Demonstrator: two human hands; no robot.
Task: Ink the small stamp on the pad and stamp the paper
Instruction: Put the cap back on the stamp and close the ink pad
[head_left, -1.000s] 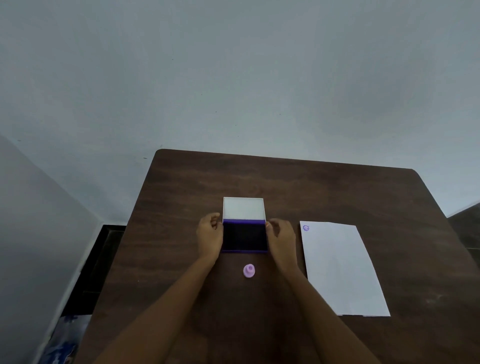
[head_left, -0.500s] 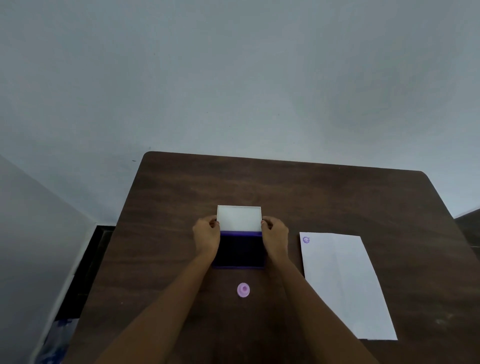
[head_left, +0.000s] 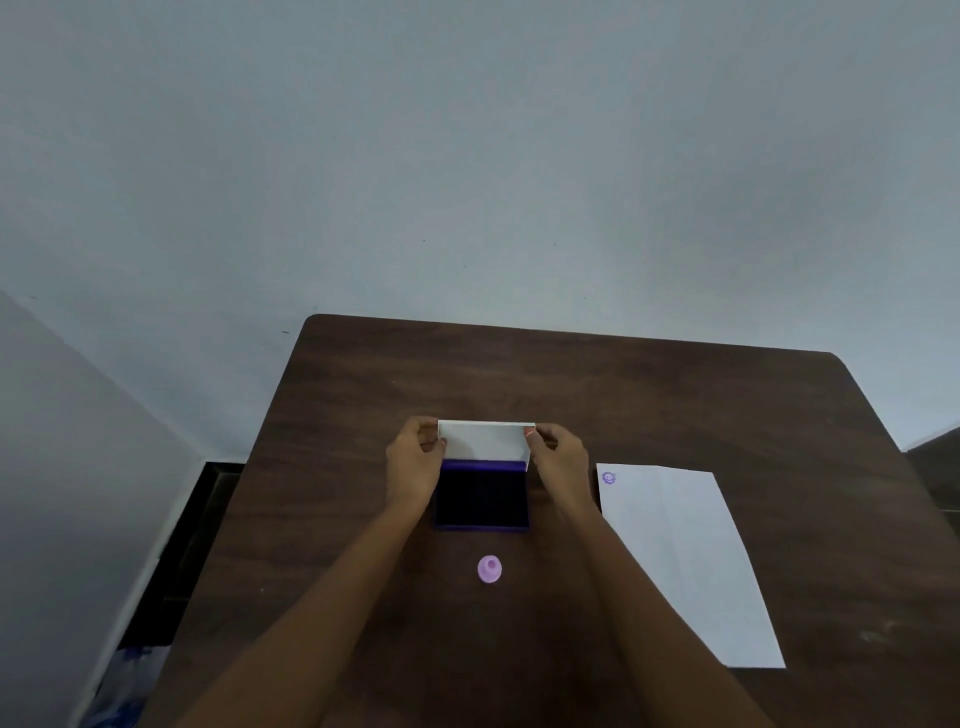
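Head view: left hand (head_left: 415, 465) and right hand (head_left: 558, 460) pinch the side edges of the raised white lid (head_left: 485, 440) above the exposed dark purple ink pad (head_left: 482, 500). Small lilac round stamp (head_left: 489, 569) stands ungrasped nearer the wrists. White paper sheet (head_left: 685, 561), right of the right hand, bears one purple mark (head_left: 609, 478); inking appears not yet begun.

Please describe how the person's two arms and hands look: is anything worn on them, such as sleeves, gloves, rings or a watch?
Both arms are bare from where they enter the picture to the wrists; no sleeves show. The left hand and right hand wear no gloves. No watch, bracelet or ring can be seen, though the view is too dim to exclude a thin ring.
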